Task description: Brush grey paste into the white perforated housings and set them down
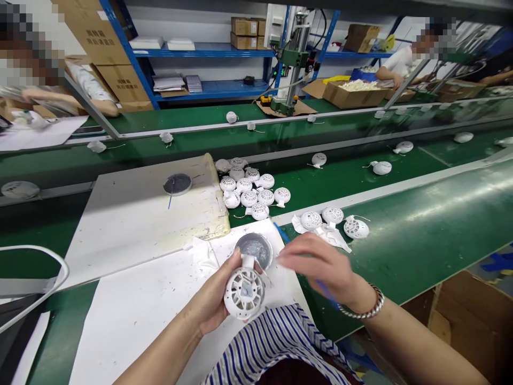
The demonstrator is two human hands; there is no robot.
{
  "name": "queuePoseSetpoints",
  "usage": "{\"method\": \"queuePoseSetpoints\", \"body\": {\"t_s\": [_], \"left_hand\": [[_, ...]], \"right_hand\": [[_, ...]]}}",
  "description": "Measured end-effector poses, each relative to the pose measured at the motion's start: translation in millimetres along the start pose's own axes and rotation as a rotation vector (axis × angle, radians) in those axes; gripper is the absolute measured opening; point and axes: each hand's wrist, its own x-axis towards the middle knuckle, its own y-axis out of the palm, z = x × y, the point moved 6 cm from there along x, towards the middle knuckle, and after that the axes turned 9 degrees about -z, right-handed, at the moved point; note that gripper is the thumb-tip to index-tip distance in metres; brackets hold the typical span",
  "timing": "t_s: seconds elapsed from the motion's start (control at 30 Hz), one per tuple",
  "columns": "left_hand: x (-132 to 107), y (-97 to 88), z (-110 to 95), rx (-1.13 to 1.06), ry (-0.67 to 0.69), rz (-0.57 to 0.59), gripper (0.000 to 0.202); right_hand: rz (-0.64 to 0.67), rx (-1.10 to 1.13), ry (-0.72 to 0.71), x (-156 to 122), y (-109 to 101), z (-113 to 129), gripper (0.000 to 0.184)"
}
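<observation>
Across the frame runs the green belt [420,235], with a white board [136,219] left of centre and a pile [250,190] of white vented parts at centre. Low at centre, my left hand [214,302] has its fingers clamped round one shell [244,291], just below a grey dish [254,250] of paste. My right hand [320,267], blurred, looks pinched on a blue stick [280,231] whose tip is by the dish. I judge this the pasting step; a dab on the shell would call for a steady tip. Print on the carton [100,37] at upper left is too blurred to read.
</observation>
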Motion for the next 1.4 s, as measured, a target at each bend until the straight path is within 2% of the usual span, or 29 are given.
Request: {"method": "queuePoseSetpoints", "body": {"t_s": [0.07,0.13,0.17,0.3,0.4,0.47,0.6,0.7,0.83,1.0,1.13,1.2,1.27,1.3,1.33,1.4], "left_hand": [[-2,6.2,4,-0.017,-0.020,0.041,0.049],[-3,11.9,6,-0.012,-0.008,0.091,0.047],[-3,13.9,6,-0.002,-0.004,0.113,0.047],[-2,14.9,7,0.005,0.014,0.135,0.044],[-1,11.9,9,0.010,0.032,0.102,0.042],[-1,10.3,8,-0.001,0.094,0.055,0.042],[-6,10.7,0,-0.080,0.254,-0.062,0.040],[-10,14.3,-5,-0.158,0.300,-0.058,0.037],[-15,16.0,-9,-0.151,0.315,0.003,0.048],[-18,9.6,-9,-0.159,0.349,-0.113,0.051],[-11,4.6,4,-0.176,0.347,-0.224,0.057],[-3,-3.7,6,-0.104,0.357,-0.270,0.054],[5,-23.0,-10,0.102,0.486,-0.343,0.047],[6,-38.8,-26,0.220,0.584,-0.413,0.045],[4,-59.3,-47,0.356,0.707,-0.535,0.044],[-7,-111.7,-90,0.446,0.825,-0.794,0.046]], "right_hand": [[0.212,-0.073,-0.084,4,16,7,0.036],[0.310,-0.091,-0.152,6,25,15,0.031],[0.319,-0.090,-0.182,6,27,18,0.030],[0.296,-0.130,-0.270,5,27,25,0.022],[0.299,-0.157,-0.288,4,26,24,0.013],[0.258,-0.156,-0.231,4,26,21,0.013],[0.070,-0.142,-0.069,1,26,17,0.010],[0.011,-0.170,-0.069,-4,30,21,0.015],[0.065,-0.217,-0.121,-8,33,28,0.019],[0.205,-0.300,-0.170,-8,33,34,0.027],[0.272,-0.344,-0.204,-9,39,39,0.031],[0.316,-0.344,-0.194,-11,45,36,0.032],[0.337,-0.309,-0.138,-14,49,29,0.032],[0.307,-0.280,-0.094,-15,47,23,0.032],[0.251,-0.251,-0.044,-15,43,17,0.033],[0.094,-0.211,0.058,-18,26,3,0.037]]}}
